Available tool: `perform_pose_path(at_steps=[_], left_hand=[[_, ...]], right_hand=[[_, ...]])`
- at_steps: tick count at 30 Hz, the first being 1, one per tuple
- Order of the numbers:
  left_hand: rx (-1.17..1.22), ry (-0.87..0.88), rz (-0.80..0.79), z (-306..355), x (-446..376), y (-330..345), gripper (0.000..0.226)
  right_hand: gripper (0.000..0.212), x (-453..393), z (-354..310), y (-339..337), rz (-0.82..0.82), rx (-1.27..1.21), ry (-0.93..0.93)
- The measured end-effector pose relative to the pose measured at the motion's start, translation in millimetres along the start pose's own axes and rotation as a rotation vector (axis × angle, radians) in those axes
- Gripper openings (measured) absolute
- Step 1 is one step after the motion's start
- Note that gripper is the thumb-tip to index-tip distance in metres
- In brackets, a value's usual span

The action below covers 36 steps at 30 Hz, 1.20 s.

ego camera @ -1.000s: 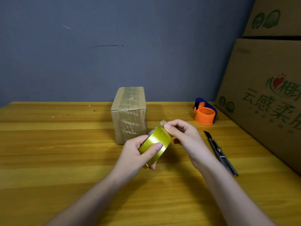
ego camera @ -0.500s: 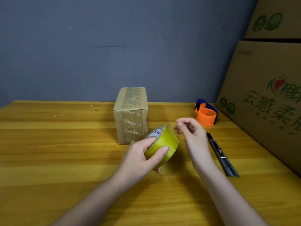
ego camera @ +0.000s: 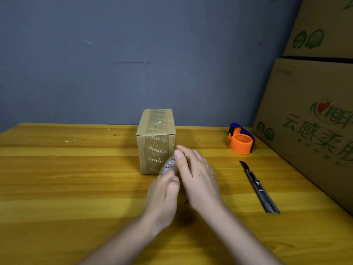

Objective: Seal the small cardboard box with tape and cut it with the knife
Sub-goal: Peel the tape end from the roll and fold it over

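Taping step just starting, by the look of it: roll brought up to the front of the small brown cardboard box (ego camera: 156, 142), standing in the middle of the frame on the yellow wooden table (ego camera: 57, 178). Old clear tape with printed letters already down the top and front of that box.

Next move, at a guess: find the loose end of the tape, peel it up, stick it on the box and pull a strip across the top. Needs a firm hold on the roll and a careful pinch on the thin end.

Left hand (ego camera: 162, 196), just below the middle of the frame, fingers curled around the round roll of clear tape (ego camera: 169, 166); only a small bit of the roll with its white label peeking out above the knuckles. Right hand (ego camera: 196, 175) laid over the roll from the right, fingers (ego camera: 179, 154) fairly straight and touching it, tips close to the box front. Pinching a tape end or not: cannot tell, hidden.

Long grey utility knife (ego camera: 258, 186) lying untouched at the right of the frame, well apart from both hands. Cutting not yet begun.
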<state>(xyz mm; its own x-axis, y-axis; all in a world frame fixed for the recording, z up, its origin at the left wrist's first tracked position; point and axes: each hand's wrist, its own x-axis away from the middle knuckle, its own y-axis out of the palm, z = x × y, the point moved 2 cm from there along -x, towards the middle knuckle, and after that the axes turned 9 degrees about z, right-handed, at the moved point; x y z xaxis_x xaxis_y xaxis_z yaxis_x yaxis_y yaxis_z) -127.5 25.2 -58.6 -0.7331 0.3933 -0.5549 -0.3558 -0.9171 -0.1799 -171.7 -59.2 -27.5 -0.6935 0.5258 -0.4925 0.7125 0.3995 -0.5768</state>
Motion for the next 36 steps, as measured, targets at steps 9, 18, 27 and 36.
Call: perform_pose_path(at_steps=[9,18,27,36], left_hand=[[-0.360,0.271,-0.127,5.5,-1.8,-10.0,0.044],[-0.408,0.390,-0.385,7.1,2.9,-7.3,0.027],[-0.471,0.448,-0.424,10.8,9.7,-3.9,0.015],[-0.493,0.366,-0.386,9.5,5.1,2.8,0.021]], right_hand=[[0.067,-28.2,7.7,10.1,-0.193,-0.198,0.309],[0.079,-33.0,26.5,-4.0,-0.662,-0.614,0.423],[0.064,-35.6,42.1,7.9,-0.762,-0.720,0.509],[0.053,-48.1,65.9,5.4,-0.212,-0.630,0.570]])
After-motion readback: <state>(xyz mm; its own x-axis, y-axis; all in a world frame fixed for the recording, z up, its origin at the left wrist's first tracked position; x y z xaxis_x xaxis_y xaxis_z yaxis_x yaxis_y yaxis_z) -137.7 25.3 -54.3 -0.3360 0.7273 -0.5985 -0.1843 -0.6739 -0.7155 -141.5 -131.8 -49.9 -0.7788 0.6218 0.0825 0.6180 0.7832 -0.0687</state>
